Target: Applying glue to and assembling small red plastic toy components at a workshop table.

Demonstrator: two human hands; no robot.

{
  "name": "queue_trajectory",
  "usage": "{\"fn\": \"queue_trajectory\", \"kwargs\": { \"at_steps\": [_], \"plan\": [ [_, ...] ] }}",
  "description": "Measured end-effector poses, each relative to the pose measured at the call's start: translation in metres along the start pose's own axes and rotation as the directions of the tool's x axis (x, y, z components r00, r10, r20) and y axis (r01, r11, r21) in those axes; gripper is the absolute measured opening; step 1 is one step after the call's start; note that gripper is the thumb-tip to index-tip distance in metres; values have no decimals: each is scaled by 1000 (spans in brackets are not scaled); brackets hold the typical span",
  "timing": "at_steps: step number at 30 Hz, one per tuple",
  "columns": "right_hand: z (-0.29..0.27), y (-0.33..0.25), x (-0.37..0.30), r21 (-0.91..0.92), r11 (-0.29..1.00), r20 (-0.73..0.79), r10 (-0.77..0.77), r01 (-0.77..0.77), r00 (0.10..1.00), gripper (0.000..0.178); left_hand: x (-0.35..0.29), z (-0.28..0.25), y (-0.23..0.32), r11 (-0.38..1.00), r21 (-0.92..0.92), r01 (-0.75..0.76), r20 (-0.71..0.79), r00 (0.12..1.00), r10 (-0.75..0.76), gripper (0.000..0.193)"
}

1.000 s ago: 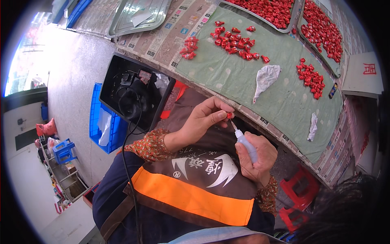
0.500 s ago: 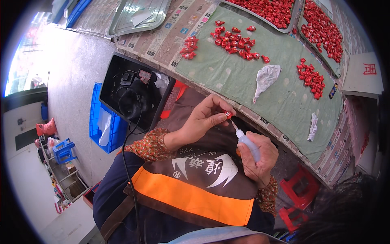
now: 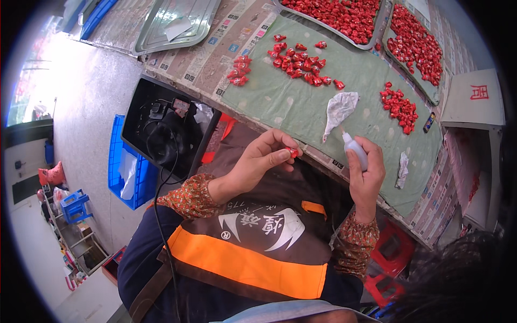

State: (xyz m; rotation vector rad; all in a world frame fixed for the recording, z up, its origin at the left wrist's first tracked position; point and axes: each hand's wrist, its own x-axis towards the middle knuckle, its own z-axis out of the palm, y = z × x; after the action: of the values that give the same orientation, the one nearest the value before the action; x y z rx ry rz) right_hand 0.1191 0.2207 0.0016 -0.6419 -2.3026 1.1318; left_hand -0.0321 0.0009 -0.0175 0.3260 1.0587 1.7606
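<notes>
Between the thumb and fingers of my left hand (image 3: 265, 160) is a small red figurine piece (image 3: 292, 153), held just off the table's near edge. My right hand (image 3: 367, 175) is wrapped round a squeeze bottle (image 3: 354, 150) of pale, translucent plastic with a white cap and thin nozzle. Its tip points up, close to a crumpled white tissue (image 3: 341, 109) on the green cloth (image 3: 291, 102). Farther back on that cloth lies a loose group of like red pieces (image 3: 299, 63), and a smaller heap (image 3: 399, 109) lies to the right.
Trays full of red pieces (image 3: 339, 19) stand at the back. A metal tray (image 3: 175, 27) sits at far left. Beside the table are a black bin (image 3: 141, 107) and a blue crate (image 3: 116, 167). A lighter (image 3: 429, 123) lies near the right heap. Red stools (image 3: 396, 250) stand lower right.
My right hand has carried the bottle away from the red piece, to the right and over the table edge. My left hand keeps its pinch on the piece. The view has shifted slightly.
</notes>
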Motion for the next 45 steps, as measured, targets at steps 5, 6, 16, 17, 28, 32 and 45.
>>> {"fn": "queue_trajectory", "kwargs": {
  "at_steps": [5,6,16,17,28,32,45],
  "plan": [
    [-3,3,15,-210,960,36,-180,183,983,22,3,1,3,999,-24,33,-7,999,-34,19],
    [-4,5,18,-220,959,34,-178,181,984,22,4,1,2,999,-30,36,-16,999,-36,19],
    [-47,51,68,-476,879,-237,-157,26,959,16,12,2,3,997,-25,70,-1,998,-70,20],
    [-50,57,74,-478,878,-239,-155,23,959,16,13,3,3,997,-25,72,2,997,-72,20],
    [-48,64,88,-513,858,-151,-129,34,980,20,13,10,9,992,-13,123,-14,992,-123,22],
    [-48,66,89,-541,838,-144,-169,66,975,20,15,7,4,989,-54,134,-12,991,-135,27],
    [-43,54,88,-525,832,2,-210,180,978,15,17,8,3,946,-261,190,66,982,-179,29]
  ]
}}
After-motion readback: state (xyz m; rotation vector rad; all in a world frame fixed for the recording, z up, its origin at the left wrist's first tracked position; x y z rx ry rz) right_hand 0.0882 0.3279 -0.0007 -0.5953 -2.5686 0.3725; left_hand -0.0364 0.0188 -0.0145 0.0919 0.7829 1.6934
